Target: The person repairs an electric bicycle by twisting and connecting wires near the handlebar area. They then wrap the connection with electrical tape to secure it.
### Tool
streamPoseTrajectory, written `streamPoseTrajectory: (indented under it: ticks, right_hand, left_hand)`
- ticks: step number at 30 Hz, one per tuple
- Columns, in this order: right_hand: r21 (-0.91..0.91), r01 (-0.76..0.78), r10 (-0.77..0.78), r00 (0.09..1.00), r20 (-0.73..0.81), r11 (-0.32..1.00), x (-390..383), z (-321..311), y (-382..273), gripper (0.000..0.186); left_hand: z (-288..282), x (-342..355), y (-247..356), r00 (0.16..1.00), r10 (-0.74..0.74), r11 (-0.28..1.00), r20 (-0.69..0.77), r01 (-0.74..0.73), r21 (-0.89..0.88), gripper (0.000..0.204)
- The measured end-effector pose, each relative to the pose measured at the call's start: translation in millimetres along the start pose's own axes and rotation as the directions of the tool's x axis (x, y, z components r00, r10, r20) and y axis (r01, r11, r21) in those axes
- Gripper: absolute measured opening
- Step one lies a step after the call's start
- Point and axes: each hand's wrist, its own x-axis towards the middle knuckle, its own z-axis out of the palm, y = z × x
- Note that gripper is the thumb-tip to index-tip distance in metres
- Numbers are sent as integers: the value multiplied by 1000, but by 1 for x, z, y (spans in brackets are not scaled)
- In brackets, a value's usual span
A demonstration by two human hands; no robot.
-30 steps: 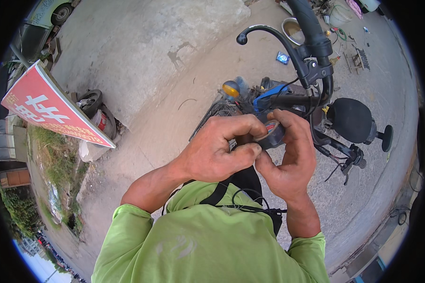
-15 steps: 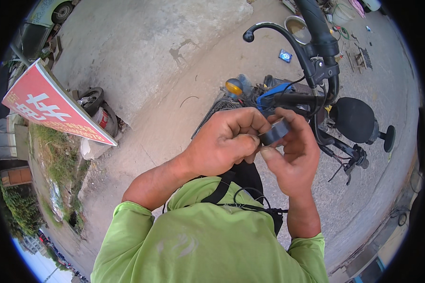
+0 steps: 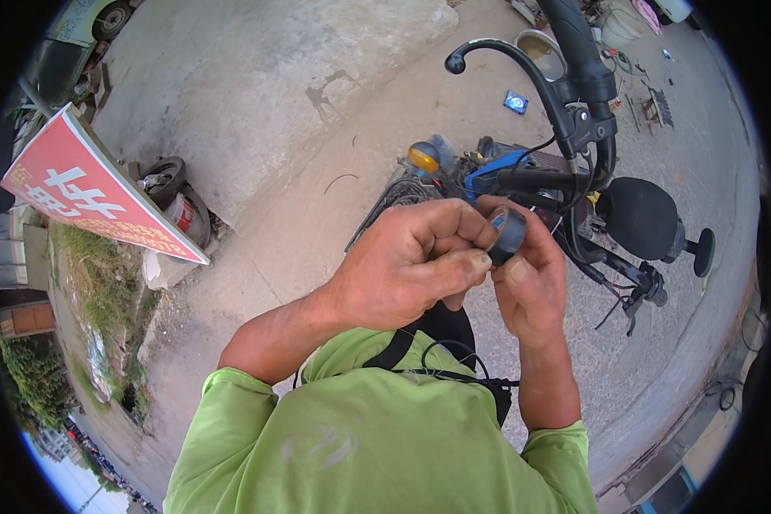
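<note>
A small roll of black tape (image 3: 511, 235) is held in front of my chest, its round hole partly turned up toward me. My right hand (image 3: 535, 287) is closed around its right side, thumb pressed near the lower edge and fingers behind. My left hand (image 3: 415, 261) is closed in a pinch at the left edge of the roll, thumb and forefinger touching it. Whether a loose tape end lies between these fingertips is hidden. Just beyond my hands stands a vehicle with a black handlebar (image 3: 591, 94) and a brake lever (image 3: 488, 50).
An orange turn light (image 3: 423, 157) and a black round-backed mirror (image 3: 641, 218) belong to the vehicle. On the ground are a blue box (image 3: 516, 102), a basin (image 3: 540, 53) and a white bucket (image 3: 621, 30). Old tires (image 3: 167, 182) lie by a red sign (image 3: 94, 193) at left.
The tape roll has turned so that more of its hole shows, and it has shifted slightly right. My right hand has tilted with it, and my left thumb has slid further right along its edge.
</note>
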Motion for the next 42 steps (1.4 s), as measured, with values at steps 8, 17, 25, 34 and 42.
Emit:
streamPoseTrajectory:
  ticks: [8, 17, 25, 34, 42]
  right_hand:
    - [31, 94, -94, 995, -29, 995, -1, -12, -6, 54]
    - [142, -2, 12, 997, -71, 990, -14, -24, -2, 40]
    - [49, 52, -43, 984, -173, 997, -14, -5, -5, 40]
    - [148, -72, 98, 979, -178, 986, -14, -7, -3, 31]
    - [214, -152, 172, 982, -82, 965, -14, -31, 5, 23]
  left_hand:
    - [4, 0, -4, 998, 22, 1000, 55, -21, -23, 20]
    - [11, 5, -5, 996, -9, 1000, 85, 10, -14, 24]
    - [25, 3, -2, 970, 240, 839, 46, -231, 493, 22]
    - [27, 12, 9, 913, 392, 694, 116, -377, 613, 39]
    - [28, 24, 11, 968, 223, 726, 114, -243, 643, 30]
